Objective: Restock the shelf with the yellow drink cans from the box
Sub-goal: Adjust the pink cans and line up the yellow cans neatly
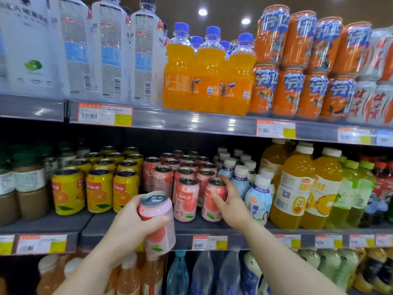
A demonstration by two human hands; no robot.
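Note:
Yellow drink cans (98, 189) with an orange picture stand in rows on the middle shelf (127, 228), left of centre. To their right stand rows of pink peach cans (186, 199). My left hand (131, 225) grips one pink can (158, 222), tilted, in front of the shelf edge. My right hand (228, 201) wraps the front right pink can (213, 199), which stands on the shelf. No box is in view.
White-capped milk bottles (258, 193) and large orange juice bottles (293, 188) stand right of the pink cans. Brown jars (27, 188) stand at the left. The upper shelf holds orange soda bottles (207, 73) and orange cans (297, 60). Bottles fill the shelf below.

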